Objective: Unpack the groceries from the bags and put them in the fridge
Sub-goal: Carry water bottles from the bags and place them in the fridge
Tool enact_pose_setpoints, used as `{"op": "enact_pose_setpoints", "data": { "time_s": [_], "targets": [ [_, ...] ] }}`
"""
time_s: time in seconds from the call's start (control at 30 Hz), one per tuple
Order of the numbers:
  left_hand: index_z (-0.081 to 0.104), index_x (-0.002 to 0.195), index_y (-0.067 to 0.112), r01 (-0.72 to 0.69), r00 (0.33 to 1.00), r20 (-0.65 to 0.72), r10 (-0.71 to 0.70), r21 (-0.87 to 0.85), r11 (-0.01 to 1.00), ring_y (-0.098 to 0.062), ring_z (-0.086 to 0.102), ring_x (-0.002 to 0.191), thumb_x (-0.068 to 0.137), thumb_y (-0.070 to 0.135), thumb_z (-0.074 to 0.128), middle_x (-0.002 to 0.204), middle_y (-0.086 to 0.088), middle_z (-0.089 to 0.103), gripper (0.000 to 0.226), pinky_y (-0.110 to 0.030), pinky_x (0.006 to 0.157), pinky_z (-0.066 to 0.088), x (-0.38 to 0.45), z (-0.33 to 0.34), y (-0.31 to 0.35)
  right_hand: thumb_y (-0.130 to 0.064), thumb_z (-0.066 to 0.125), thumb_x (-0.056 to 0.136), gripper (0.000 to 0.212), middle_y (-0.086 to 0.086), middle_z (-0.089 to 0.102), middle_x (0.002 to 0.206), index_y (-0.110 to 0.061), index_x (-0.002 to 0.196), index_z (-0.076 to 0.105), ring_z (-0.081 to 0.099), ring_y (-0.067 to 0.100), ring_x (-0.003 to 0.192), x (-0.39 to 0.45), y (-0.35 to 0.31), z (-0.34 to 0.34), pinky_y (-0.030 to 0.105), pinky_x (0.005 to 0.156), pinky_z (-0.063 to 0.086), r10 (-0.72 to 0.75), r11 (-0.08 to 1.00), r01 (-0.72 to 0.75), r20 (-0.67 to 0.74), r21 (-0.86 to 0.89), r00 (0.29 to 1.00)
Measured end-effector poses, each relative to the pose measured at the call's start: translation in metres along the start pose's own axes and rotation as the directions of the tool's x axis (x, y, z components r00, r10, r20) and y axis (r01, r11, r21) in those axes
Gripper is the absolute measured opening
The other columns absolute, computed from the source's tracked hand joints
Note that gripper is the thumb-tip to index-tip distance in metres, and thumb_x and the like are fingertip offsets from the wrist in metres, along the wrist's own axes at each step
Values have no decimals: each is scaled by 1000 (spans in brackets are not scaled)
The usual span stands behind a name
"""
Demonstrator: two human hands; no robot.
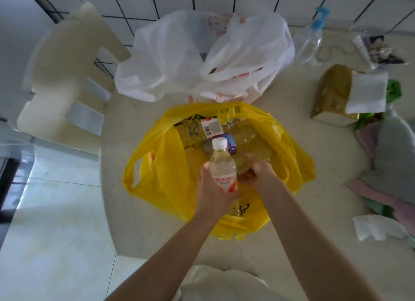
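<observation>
An open yellow plastic bag sits on the round pale table. My left hand grips a clear water bottle with a white cap and a red-and-white label, upright above the bag's mouth. My right hand reaches inside the bag with its fingers curled round something there; what it holds is hidden. More clear bottles and a package with a barcode label lie in the bag. Behind it stands a white plastic bag.
A cream chair stands at the table's left. A gold tissue box, a clear spray bottle with a blue top, folded cloths and a crumpled tissue crowd the right side. Tiled floor lies to the left.
</observation>
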State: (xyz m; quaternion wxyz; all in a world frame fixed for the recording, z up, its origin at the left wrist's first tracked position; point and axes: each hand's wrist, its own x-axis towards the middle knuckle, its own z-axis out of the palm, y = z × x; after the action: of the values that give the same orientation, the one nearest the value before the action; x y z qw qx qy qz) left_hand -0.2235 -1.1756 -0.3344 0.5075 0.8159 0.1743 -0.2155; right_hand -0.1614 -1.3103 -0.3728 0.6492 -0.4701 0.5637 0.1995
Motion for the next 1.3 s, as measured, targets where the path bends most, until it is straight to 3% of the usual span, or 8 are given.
{"op": "enact_pose_setpoints", "data": {
  "time_s": [0.13, 0.23, 0.37, 0.47, 0.7, 0.83, 1.1, 1.3],
  "targets": [
    [43, 110, 38, -26, 1000, -9, 24, -190, 981, -11, 67, 83, 53, 10, 88, 95, 5, 64, 77, -35, 72, 59, -9, -28, 7, -24, 79, 75, 48, 16, 60, 109, -14, 115, 55, 62, 33, 92, -16, -4, -16, 49, 75, 57, -20, 988, 4, 100, 151, 995],
    [49, 121, 32, -29, 1000, -5, 30, -340, 940, -13, 69, 87, 55, 2, 88, 100, -1, 67, 83, -33, 70, 60, -14, -52, 12, -26, 75, 78, 33, 15, 62, 110, -14, 102, 56, 61, 35, 104, -32, -8, -27, 54, 90, 51, -14, 966, -42, 214, 255, 977],
    [58, 120, 19, 9, 1000, 12, -3, -527, 850, -31, 69, 96, 45, 19, 90, 105, -13, 69, 81, -46, 79, 58, -23, -79, 11, -31, 62, 86, 32, 12, 65, 102, -8, 108, 59, 66, 28, 91, -52, -4, -43, 43, 74, 56, -71, 971, -32, 409, 238, 910],
    [64, 111, 10, 24, 1000, 9, -24, -618, 786, -36, 69, 94, 46, 24, 86, 101, -16, 71, 70, -53, 86, 55, -34, -91, 5, -32, 57, 87, 20, 6, 64, 84, -13, 92, 60, 66, 21, 77, -67, 5, -49, 36, 67, 54, -101, 984, -10, 606, 176, 789],
    [63, 111, 8, -22, 989, -122, -84, -681, 732, -29, 69, 91, 48, 16, 88, 98, -14, 71, 68, -41, 80, 56, -74, -115, -23, -26, 84, 65, 53, 10, 50, 92, -10, 105, 55, 59, 27, 87, -110, 38, -22, 44, 81, 54, -35, 999, 21, 798, 28, 602],
    [63, 109, 18, -28, 971, -198, -138, -661, 750, -26, 68, 90, 42, 16, 91, 94, -6, 72, 73, -35, 75, 55, -100, -131, -46, -26, 88, 60, 61, 15, 65, 105, -6, 112, 63, 66, 37, 96, -127, 59, -10, 60, 93, 47, -14, 979, 165, 778, -116, 628],
    [63, 108, 19, -44, 903, -343, -260, -675, 737, -27, 70, 91, 52, 8, 88, 96, -5, 73, 63, -36, 75, 57, -169, -166, -111, -16, 76, 72, 58, 11, 71, 107, -16, 125, 52, 68, 34, 97, -177, 116, 22, 66, 90, 46, 15, 810, 452, 782, -375, 623],
    [62, 105, 17, -93, 809, -468, -356, -699, 709, -27, 70, 90, 65, -3, 83, 94, -6, 73, 50, -34, 73, 58, -243, -198, -176, -28, 91, 57, 73, 0, 73, 101, -25, 118, 50, 71, 25, 93, -222, 202, 54, 57, 82, 55, 3, 480, 728, 831, -490, 557]
  ]
}}
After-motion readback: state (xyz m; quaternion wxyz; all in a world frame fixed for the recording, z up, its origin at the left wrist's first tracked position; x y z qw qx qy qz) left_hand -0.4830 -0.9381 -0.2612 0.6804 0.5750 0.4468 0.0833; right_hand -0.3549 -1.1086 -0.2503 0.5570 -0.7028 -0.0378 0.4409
